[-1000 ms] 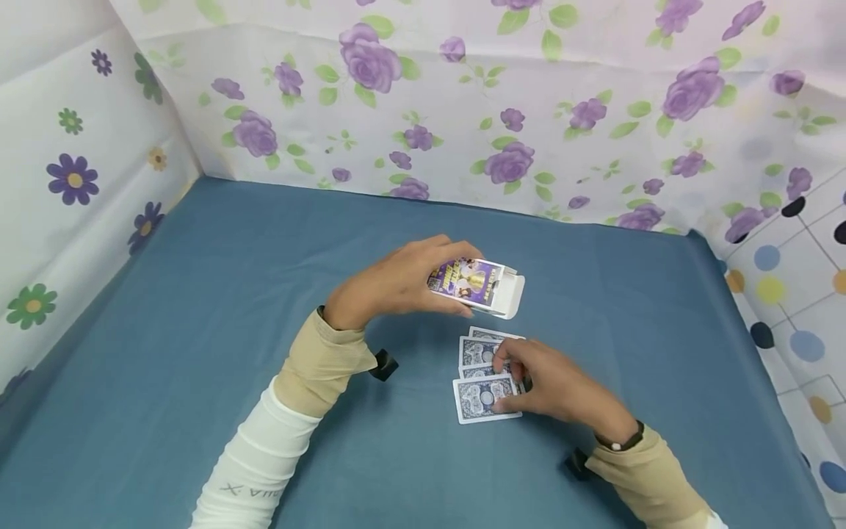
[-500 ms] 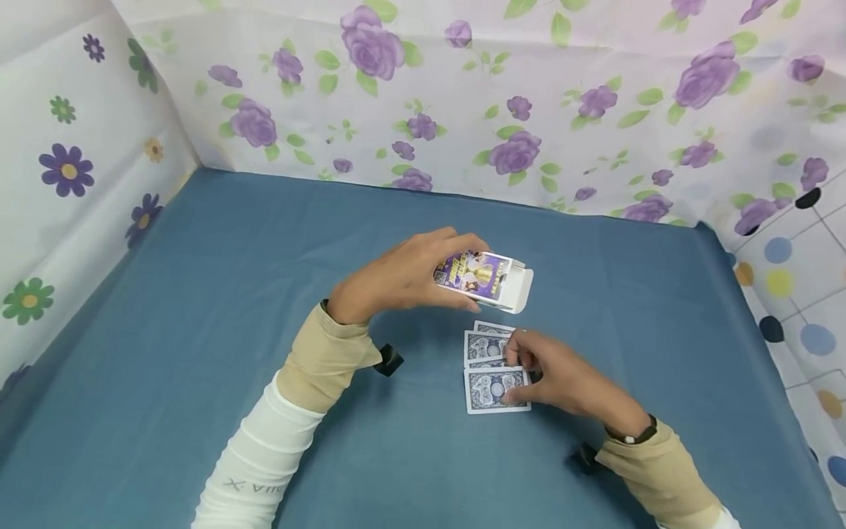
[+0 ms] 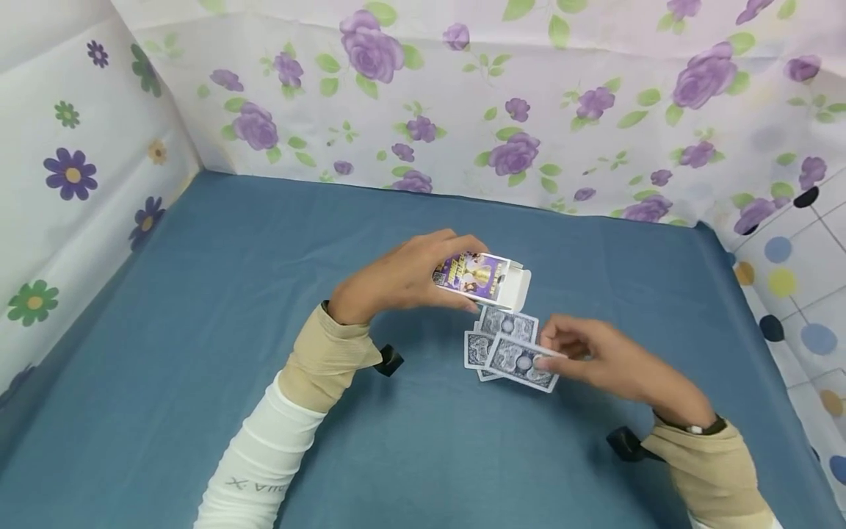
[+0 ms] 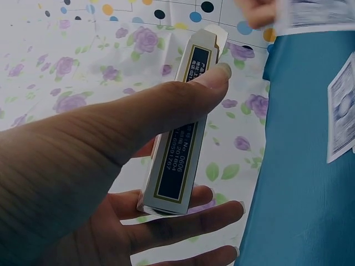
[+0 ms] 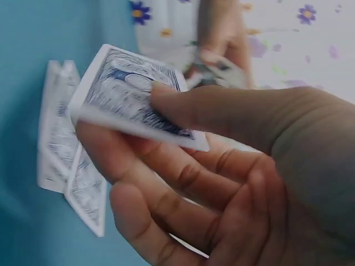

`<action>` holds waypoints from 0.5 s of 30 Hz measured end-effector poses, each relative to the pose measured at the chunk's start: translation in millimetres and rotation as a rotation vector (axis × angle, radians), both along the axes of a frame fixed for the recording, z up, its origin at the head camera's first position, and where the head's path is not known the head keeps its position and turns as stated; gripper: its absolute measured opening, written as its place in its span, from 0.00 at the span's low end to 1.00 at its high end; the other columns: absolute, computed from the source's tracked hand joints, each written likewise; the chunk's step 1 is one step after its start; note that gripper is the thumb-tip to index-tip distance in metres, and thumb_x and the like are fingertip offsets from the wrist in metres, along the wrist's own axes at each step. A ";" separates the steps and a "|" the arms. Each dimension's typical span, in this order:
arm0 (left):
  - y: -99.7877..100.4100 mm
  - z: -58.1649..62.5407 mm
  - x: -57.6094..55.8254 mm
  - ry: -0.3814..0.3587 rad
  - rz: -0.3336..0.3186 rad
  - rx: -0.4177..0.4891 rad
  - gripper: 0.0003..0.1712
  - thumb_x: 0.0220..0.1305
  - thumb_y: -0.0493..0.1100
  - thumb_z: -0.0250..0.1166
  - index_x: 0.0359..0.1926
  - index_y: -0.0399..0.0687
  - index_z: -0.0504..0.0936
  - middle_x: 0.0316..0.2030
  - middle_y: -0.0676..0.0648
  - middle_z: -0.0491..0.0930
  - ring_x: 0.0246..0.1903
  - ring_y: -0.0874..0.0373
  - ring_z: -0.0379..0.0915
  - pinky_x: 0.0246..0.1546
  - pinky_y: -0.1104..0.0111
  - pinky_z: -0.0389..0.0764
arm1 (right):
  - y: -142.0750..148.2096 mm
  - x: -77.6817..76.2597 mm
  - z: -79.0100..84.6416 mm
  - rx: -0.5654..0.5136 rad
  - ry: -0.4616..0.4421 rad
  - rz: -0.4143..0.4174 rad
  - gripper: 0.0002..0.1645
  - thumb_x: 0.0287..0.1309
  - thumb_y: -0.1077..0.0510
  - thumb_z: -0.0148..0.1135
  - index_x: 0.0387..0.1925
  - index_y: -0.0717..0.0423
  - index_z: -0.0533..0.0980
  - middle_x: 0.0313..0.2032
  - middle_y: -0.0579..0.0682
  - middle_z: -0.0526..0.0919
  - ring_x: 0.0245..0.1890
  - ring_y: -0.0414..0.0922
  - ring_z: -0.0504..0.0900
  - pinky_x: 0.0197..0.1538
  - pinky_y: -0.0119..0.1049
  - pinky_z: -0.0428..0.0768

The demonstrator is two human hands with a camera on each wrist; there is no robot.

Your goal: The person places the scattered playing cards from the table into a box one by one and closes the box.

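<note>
My left hand (image 3: pixel 413 275) grips a purple and white playing card box (image 3: pixel 472 278), its open end and white flap facing right. In the left wrist view, the thumb presses the box's narrow printed side (image 4: pixel 180 155). My right hand (image 3: pixel 604 360) pinches a blue-backed playing card (image 3: pixel 518 360) between thumb and fingers. The right wrist view shows the held card (image 5: pixel 119 91) tilted above the table. Below and behind it lie several more face-down cards (image 3: pixel 477 349), overlapping one another. One card (image 3: pixel 507 323) reaches up close to the box's lower edge.
A blue cloth (image 3: pixel 264 257) covers the table. Flowered sheeting (image 3: pixel 370 110) rises behind it, with more patterned sheeting on the left (image 3: pixel 73 235) and dotted sheeting on the right (image 3: pixel 793 294). Black wrist devices (image 3: pixel 388 360) hang below both sleeves.
My right hand has moved right with the playing card, turning it askew from the others. Another card now shows higher up near the box. The left hand has stayed nearly still with the box.
</note>
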State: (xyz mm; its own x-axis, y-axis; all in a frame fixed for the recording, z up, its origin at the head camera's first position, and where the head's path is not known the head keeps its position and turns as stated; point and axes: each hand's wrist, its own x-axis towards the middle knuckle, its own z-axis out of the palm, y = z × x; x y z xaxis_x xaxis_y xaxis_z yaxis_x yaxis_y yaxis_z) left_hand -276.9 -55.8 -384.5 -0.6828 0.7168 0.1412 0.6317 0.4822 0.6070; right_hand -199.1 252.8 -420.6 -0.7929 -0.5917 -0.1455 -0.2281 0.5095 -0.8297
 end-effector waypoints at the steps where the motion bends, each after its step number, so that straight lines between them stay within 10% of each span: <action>1: 0.0 -0.4 0.0 -0.001 0.001 -0.001 0.38 0.51 0.59 0.74 0.63 0.60 0.74 0.40 0.52 0.72 0.36 0.58 0.68 0.35 0.66 0.73 | 3.4 -0.1 4.8 -0.014 -0.011 -0.008 0.12 0.64 0.51 0.63 0.38 0.55 0.73 0.33 0.47 0.85 0.30 0.47 0.84 0.32 0.40 0.80; 15: -1.9 -1.9 -1.4 -0.007 0.022 -0.014 0.38 0.51 0.59 0.74 0.63 0.60 0.74 0.40 0.52 0.71 0.36 0.58 0.68 0.34 0.66 0.73 | 23.8 0.8 62.5 0.008 0.119 -0.067 0.08 0.70 0.58 0.54 0.48 0.52 0.74 0.29 0.46 0.86 0.25 0.45 0.82 0.25 0.38 0.75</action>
